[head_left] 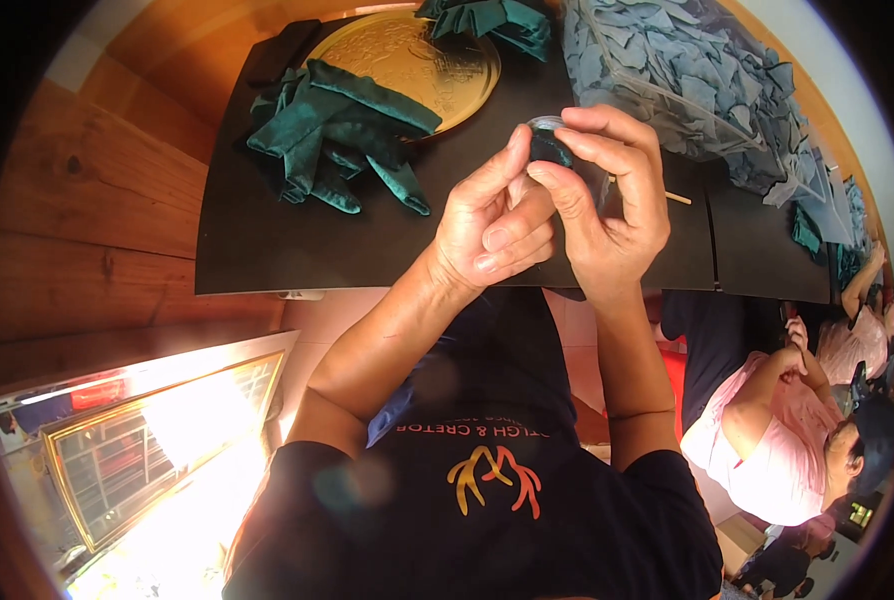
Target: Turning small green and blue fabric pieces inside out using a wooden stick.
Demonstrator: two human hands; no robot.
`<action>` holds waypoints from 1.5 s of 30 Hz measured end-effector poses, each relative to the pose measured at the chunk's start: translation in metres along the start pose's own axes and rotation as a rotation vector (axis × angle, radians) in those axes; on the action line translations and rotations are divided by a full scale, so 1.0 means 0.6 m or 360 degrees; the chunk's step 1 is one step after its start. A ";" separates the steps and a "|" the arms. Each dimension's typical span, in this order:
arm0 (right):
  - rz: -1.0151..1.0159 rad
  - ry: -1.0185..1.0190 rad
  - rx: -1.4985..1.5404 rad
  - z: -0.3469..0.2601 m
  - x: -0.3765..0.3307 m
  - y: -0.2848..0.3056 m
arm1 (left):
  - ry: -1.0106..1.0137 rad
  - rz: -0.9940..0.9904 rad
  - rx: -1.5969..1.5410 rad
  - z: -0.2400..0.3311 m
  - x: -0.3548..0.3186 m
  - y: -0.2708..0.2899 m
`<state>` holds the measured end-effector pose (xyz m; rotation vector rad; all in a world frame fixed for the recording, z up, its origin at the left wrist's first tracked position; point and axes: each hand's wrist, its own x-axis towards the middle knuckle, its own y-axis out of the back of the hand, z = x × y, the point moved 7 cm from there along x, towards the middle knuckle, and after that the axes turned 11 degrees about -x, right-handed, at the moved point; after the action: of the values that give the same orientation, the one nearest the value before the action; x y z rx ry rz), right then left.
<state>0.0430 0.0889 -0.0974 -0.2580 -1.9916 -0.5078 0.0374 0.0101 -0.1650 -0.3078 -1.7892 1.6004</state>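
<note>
Both my hands are raised over the near part of the dark table (367,250), with fingertips meeting around a small dark green cloth piece (550,148). A clear, rounded rim shows along its top; I cannot tell what that part is. My left hand (497,215) touches it with thumb and index fingertip from the left, its other fingers curled in. From the right, my right hand (617,190) pinches it between thumb and fingers. Left of my hands lies a loose pile of dark green velvety strips (337,135), partly over a round gold tray (407,60).
More green strips (492,20) lie at the far edge. A clear container (617,75) full of grey-blue cloth pieces stands at the far right. A thin wooden stick (678,198) shows beside my right hand. Another person in a pink shirt (757,430) sits to the right.
</note>
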 end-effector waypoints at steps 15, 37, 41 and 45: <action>-0.0293 -0.0044 0.0220 0.013 0.011 -0.014 | -0.0104 0.0208 0.0707 0.018 -0.003 -0.012; -0.0178 -0.1082 0.0656 0.076 -0.004 -0.006 | -0.0389 0.0583 0.1834 0.033 -0.005 0.022; -0.0147 -0.1118 0.0254 0.153 0.026 0.073 | -0.0225 0.0672 0.1970 0.058 -0.044 0.020; -0.0426 -0.1110 0.0155 0.163 0.013 0.073 | -0.0047 0.0596 0.2046 0.054 -0.052 0.024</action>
<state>-0.0215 0.1723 -0.1186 -0.1109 -2.7471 -0.5312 0.0351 -0.0307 -0.1887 0.0150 -0.4339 2.6404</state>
